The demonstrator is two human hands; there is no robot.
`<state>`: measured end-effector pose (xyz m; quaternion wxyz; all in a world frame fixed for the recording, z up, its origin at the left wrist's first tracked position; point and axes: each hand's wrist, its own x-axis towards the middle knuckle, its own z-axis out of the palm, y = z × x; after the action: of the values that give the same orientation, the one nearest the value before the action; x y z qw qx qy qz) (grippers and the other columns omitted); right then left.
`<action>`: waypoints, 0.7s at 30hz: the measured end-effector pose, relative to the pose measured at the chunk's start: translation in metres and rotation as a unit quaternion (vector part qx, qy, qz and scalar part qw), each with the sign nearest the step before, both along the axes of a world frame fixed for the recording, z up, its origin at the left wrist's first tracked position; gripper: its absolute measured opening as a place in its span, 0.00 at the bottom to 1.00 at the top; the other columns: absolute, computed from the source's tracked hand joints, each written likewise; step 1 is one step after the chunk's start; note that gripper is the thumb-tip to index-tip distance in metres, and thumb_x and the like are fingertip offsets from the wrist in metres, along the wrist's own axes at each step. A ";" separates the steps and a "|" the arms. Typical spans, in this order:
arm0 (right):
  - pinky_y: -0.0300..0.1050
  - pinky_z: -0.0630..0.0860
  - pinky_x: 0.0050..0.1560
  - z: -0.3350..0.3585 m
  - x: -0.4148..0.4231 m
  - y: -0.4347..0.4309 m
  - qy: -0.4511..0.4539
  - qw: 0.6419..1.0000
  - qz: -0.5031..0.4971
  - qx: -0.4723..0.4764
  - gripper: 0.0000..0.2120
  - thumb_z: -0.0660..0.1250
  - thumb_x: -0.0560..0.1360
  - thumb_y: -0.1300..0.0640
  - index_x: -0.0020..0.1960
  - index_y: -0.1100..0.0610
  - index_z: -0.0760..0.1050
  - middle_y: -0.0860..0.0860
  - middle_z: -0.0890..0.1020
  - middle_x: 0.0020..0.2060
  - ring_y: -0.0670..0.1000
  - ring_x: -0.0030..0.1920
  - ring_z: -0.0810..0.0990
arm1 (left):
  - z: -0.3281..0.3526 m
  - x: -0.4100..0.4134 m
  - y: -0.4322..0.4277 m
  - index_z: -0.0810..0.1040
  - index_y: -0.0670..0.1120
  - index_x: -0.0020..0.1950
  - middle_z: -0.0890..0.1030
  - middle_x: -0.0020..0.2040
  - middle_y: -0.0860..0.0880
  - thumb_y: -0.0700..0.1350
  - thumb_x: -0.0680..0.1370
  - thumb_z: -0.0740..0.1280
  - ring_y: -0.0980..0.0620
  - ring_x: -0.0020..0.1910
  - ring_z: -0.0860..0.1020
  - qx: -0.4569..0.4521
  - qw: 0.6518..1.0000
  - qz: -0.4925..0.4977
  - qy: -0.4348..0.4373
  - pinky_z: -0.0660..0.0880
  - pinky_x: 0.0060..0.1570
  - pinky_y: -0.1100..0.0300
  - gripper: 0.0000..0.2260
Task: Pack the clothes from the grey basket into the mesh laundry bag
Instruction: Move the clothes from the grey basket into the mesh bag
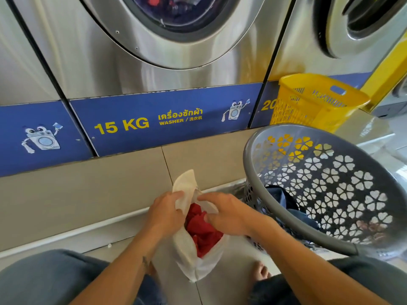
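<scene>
The left hand (164, 213) pinches the left edge of the bag (182, 245) and holds a flap of it up. The bag stands on the floor between the person's knees, with its mouth pulled open. A red cloth (203, 232) fills it near to the top. The right hand (229, 213) is curled on the right edge, with its thumb over the red cloth. The two hands are close together.

If one hand lets go, the soft bag could flop shut or tip over, and the red cloth could spill out. The bag looks quite full, so more clothes may not fit.

The grey basket (308, 127) leans just to the right, with blue clothes (279, 194) still inside. It could roll or slide when someone reaches in.
</scene>
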<state>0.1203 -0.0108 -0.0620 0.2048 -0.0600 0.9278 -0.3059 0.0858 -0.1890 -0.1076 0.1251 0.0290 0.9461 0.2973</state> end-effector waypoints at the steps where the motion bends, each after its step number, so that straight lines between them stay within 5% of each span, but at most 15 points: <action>1: 0.42 0.70 0.66 0.012 -0.001 0.005 0.001 1.000 -0.002 -0.017 0.25 0.65 0.77 0.57 0.73 0.47 0.70 0.48 0.76 0.68 0.51 0.67 0.75 | 0.000 0.001 0.001 0.73 0.52 0.71 0.75 0.67 0.48 0.39 0.75 0.64 0.45 0.65 0.73 0.003 1.000 0.003 -0.001 0.71 0.60 0.55 0.24; 6: 0.46 0.79 0.55 0.059 -0.019 0.067 0.056 0.986 -0.123 -0.098 0.18 0.67 0.78 0.63 0.66 0.52 0.77 0.53 0.81 0.58 0.52 0.53 0.82 | 0.003 0.004 0.013 0.72 0.51 0.72 0.73 0.69 0.48 0.41 0.76 0.64 0.45 0.67 0.71 0.011 1.000 0.024 -0.010 0.69 0.61 0.55 0.23; 9: 0.51 0.80 0.52 0.067 -0.028 0.115 0.047 0.972 -0.196 -0.122 0.14 0.66 0.78 0.66 0.61 0.55 0.78 0.59 0.83 0.53 0.58 0.49 0.83 | 0.005 0.004 0.028 0.72 0.49 0.71 0.73 0.66 0.47 0.43 0.77 0.63 0.45 0.64 0.73 0.013 1.000 0.021 -0.019 0.69 0.53 0.57 0.21; 13: 0.52 0.78 0.57 0.035 -0.043 0.166 0.026 0.981 -0.192 0.026 0.14 0.66 0.77 0.63 0.61 0.54 0.77 0.53 0.83 0.50 0.56 0.55 0.82 | 0.004 0.001 0.052 0.73 0.49 0.66 0.72 0.56 0.50 0.45 0.76 0.63 0.50 0.51 0.74 0.012 0.999 0.010 -0.034 0.71 0.44 0.57 0.18; 17: 0.55 0.73 0.65 -0.012 -0.051 0.190 -0.080 0.970 -0.089 0.211 0.28 0.65 0.77 0.57 0.76 0.50 0.64 0.56 0.74 0.70 0.60 0.68 0.74 | -0.001 -0.010 0.075 0.74 0.49 0.61 0.72 0.50 0.51 0.45 0.74 0.63 0.49 0.46 0.73 -0.010 0.999 0.015 -0.032 0.72 0.41 0.55 0.15; 21: 0.54 0.76 0.61 -0.053 -0.069 0.203 -0.126 0.946 -0.027 0.298 0.34 0.63 0.76 0.57 0.80 0.48 0.56 0.57 0.68 0.75 0.61 0.69 0.72 | -0.006 -0.022 0.094 0.74 0.50 0.64 0.71 0.50 0.51 0.45 0.76 0.64 0.50 0.46 0.72 -0.021 0.999 0.020 -0.029 0.70 0.40 0.57 0.16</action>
<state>0.0514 0.1921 -0.1147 0.3207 0.0679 0.9444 -0.0260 0.0636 -0.0947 -0.1133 0.1468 -0.0009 0.9485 0.2808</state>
